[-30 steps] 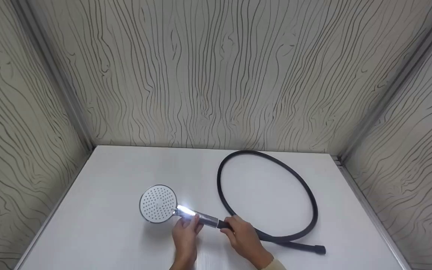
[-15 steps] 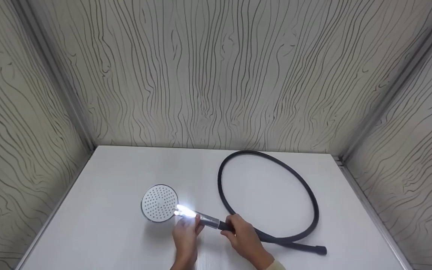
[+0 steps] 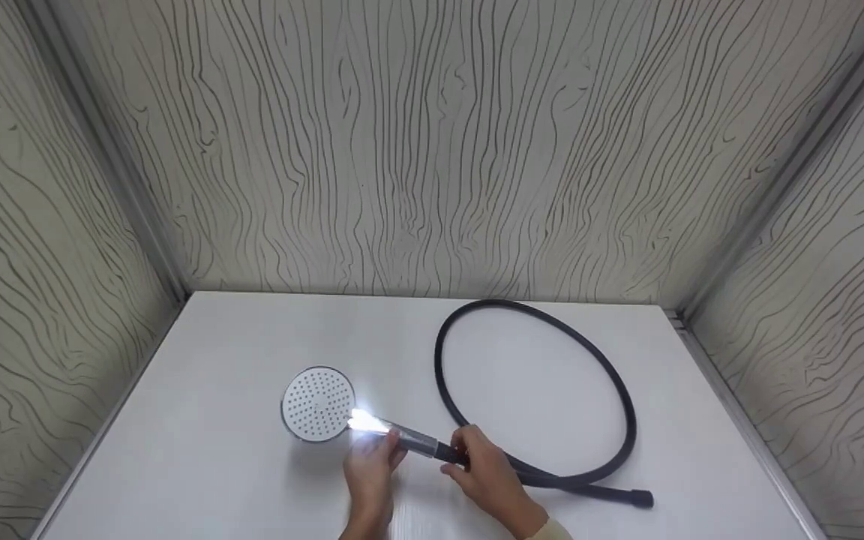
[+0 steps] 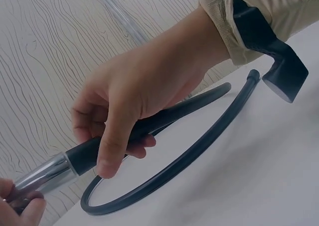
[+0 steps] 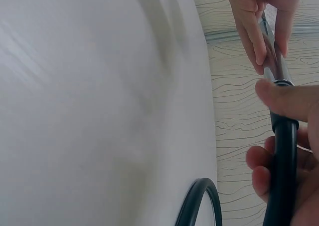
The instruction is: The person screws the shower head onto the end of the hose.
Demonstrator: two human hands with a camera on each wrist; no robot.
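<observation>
- Left hand (image 3: pixel 370 476) pinches the shower (image 3: pixel 318 403) by its handle (image 3: pixel 418 441).
- Right hand (image 3: pixel 489 474) curls round the hose (image 3: pixel 630 412) where it meets that handle.
- Hose loops near the table's (image 3: pixel 387 341) back edge.

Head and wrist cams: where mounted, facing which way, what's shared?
Head: worn on the head, facing forward and down at the white table; left hand, right hand, right sleeve show.
Left wrist: worn there, facing across the handle to the right hand; left hand partly shows, lower left.
Right wrist: worn there, facing along the hose to the left hand; right hand partly shows, right edge.
Both wrist views show hose meeting handle.
</observation>
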